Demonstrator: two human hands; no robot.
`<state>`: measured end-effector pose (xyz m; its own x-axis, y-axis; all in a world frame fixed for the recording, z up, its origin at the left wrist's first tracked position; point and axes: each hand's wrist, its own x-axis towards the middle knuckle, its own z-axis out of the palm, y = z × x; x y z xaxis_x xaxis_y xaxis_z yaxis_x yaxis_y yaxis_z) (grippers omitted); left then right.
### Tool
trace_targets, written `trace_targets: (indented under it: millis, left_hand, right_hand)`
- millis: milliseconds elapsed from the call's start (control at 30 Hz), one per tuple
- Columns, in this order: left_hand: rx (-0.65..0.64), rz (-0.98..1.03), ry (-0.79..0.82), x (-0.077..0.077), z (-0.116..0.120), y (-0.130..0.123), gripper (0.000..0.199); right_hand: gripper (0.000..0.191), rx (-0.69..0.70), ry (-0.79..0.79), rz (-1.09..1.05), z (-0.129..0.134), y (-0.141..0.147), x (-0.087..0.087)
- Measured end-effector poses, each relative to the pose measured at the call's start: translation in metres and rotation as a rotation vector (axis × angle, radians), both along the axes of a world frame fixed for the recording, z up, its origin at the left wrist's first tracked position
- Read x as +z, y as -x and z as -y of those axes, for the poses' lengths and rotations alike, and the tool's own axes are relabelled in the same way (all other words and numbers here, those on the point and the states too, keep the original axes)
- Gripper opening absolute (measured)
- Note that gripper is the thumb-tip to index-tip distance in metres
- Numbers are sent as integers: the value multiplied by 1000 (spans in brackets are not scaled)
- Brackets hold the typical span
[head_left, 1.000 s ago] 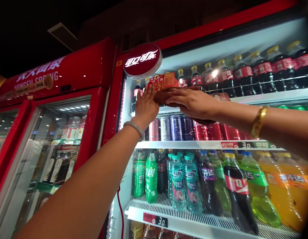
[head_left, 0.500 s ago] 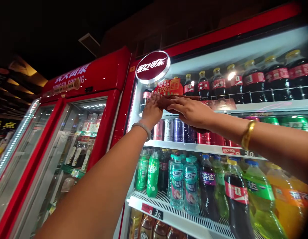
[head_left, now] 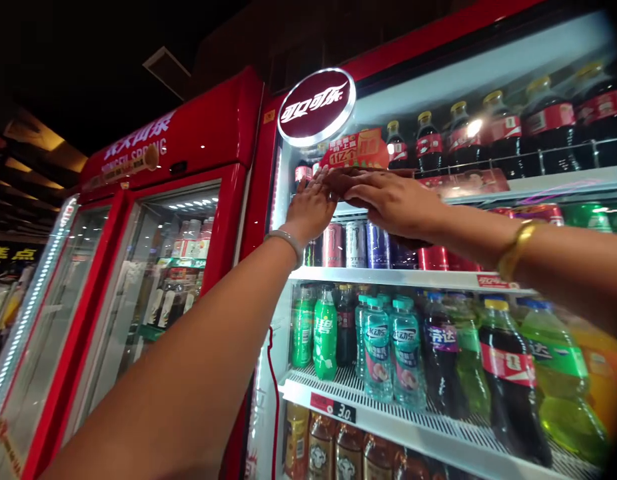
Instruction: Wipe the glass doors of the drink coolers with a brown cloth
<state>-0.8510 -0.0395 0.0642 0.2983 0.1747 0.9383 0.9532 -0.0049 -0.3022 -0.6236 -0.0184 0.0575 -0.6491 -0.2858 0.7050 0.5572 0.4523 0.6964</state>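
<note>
My left hand, with a grey bangle, reaches up to the glass front of a red drinks cooler, fingers stretched out. From the right comes my right hand, its fingers extended flat toward the left one; a gold bracelet circles that wrist. Both hands appear to rest against the glass, close together, holding nothing visible. A dark shape between and below them looks like their reflection. Just above is a red and orange promotional sticker. Behind the hands stand slim drink cans.
A round lit sign sits above left of the hands. Lower shelves hold a green Sprite bottle, blue-capped water bottles and cola bottles. Another red cooler stands to the left. A red cord or strip runs along the cooler's left edge.
The view has shifted, so the cooler's lower shelves sit further right and higher in the picture. Both hands stay at the same place below the sticker, fingers still extended.
</note>
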Motion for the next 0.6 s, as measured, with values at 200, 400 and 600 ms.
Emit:
trace_targets:
  millis: [200, 400, 600]
  left_hand:
    - [-76, -181, 15, 7, -2, 34, 64]
    - [-101, -267, 0, 7, -4, 68, 62]
    - [-177, -329, 79, 5, 0, 113, 64]
  right_hand:
    - [48, 6, 21, -403, -5, 1, 26]
    - [47, 61, 8, -432, -6, 97, 18]
    - [48, -75, 39, -302, 7, 68, 2]
